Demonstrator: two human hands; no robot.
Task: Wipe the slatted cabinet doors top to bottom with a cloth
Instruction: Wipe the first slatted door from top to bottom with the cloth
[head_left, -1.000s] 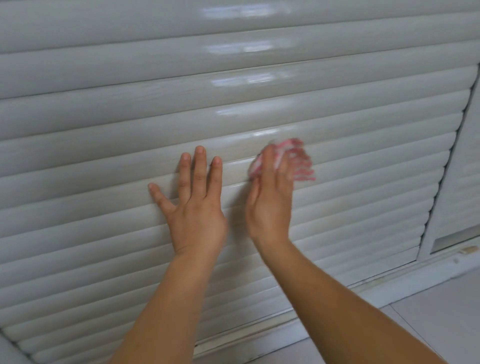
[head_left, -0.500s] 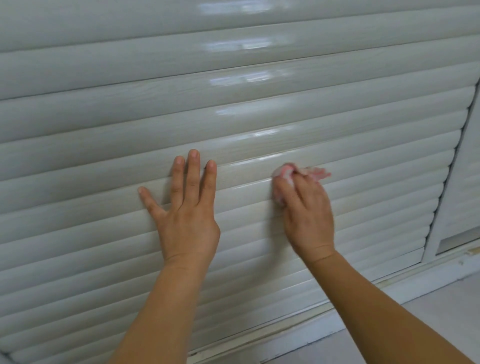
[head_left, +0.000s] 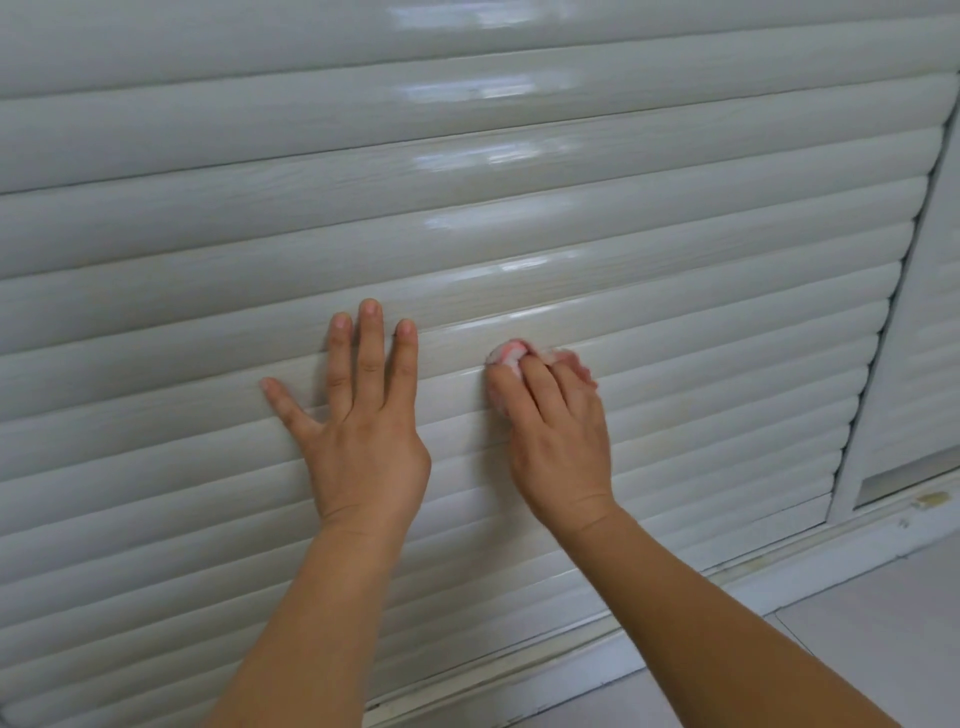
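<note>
Head view shows the right hand (head_left: 558, 431) pressing a small pink cloth (head_left: 506, 358) against the slatted cabinet door (head_left: 675, 312), with the fingers curved over the bundle so that only its upper edge shows above the fingertips. The left hand (head_left: 363, 441) lies flat on the same door just beside it, fingers straight and a little spread, holding nothing; it seems to steady the body or the door. Both hands are on the slats around the middle of the visible door, and several slats remain under them down to the bottom frame (head_left: 571, 670), so the wiping is probably past the upper part but not finished. The cloth looks soft and light and is crumpled into a ball, so it should bend easily into the grooves between the slats; it is best held from behind with the fingers over it, as now, so that it does not slip out. The slats look glossy, rounded and stiff, with bright reflections on the higher ones, so the cloth will likely slide easily along them, and light pressure should be enough. To the right a second door (head_left: 924, 322) stands next to the first one, and a pale tiled floor (head_left: 857, 634) is seen below.
</note>
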